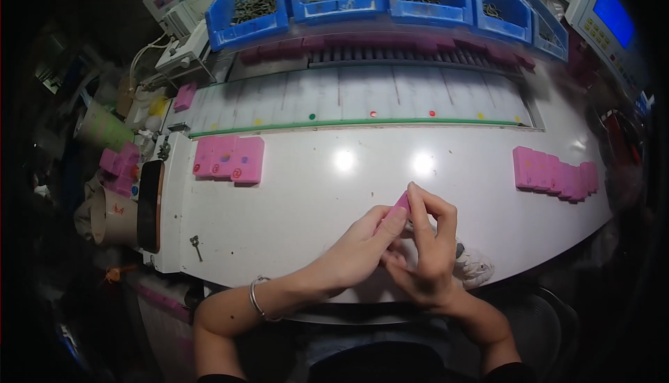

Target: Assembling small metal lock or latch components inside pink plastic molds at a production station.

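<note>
Over the front of the white table, both hands meet around a small pink block (402, 203), mostly covered by fingers. My left hand (362, 247) grips it with the thumb along its side; a metal bangle is on that wrist. The fingers of my right hand (431, 254) are bent, with the fingertips pressed against the block's far end. Whether a smaller part sits between the hands cannot be seen. A crumpled white wad (475, 266), like cloth or plastic, lies beside my right wrist. A small dark metal piece (196, 247) lies at the table's left.
Pink blocks stand grouped at left (228, 160) and in a row at right (554, 174). Behind is a pale lit strip (348, 97) with a green edge. Blue bins (338, 8) of metal parts line the back. A phone-like dark slab (150, 205) and a blue-screened device (605, 24) flank the table.
</note>
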A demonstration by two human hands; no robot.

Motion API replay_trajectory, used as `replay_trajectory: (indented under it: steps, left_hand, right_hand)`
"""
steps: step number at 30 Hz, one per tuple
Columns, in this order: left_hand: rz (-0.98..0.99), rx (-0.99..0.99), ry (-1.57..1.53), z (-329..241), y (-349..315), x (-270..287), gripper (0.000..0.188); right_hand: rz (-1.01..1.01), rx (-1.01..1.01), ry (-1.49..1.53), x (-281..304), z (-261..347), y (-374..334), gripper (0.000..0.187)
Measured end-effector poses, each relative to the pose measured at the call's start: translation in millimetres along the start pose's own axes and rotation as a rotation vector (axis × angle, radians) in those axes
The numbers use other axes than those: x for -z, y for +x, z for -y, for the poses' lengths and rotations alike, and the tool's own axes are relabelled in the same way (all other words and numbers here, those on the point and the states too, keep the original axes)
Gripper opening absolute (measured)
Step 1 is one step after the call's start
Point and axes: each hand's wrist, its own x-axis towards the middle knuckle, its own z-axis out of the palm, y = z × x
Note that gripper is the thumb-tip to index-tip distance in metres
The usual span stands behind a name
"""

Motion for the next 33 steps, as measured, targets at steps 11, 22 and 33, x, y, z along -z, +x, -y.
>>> replay_trajectory:
  steps: [11,22,33]
  left_hand:
    - [-0.341,-0.059,-0.57,4.5,10.3,-4.2,0.059]
    - [-0.185,-0.137,-0.111,4.9,-7.7,-17.6,0.056]
    - [-0.214,-0.085,0.001,16.4,-5.8,-10.3,0.06]
  right_hand:
    - [-0.071,0.265,-0.023,4.6,16.3,-27.5,0.034]
    - [0.01,-0.524,0.573,19.0,8.1,20.6,0.013]
    - [0.168,-0.844,0.689,23.8,4.4,32.3,0.015]
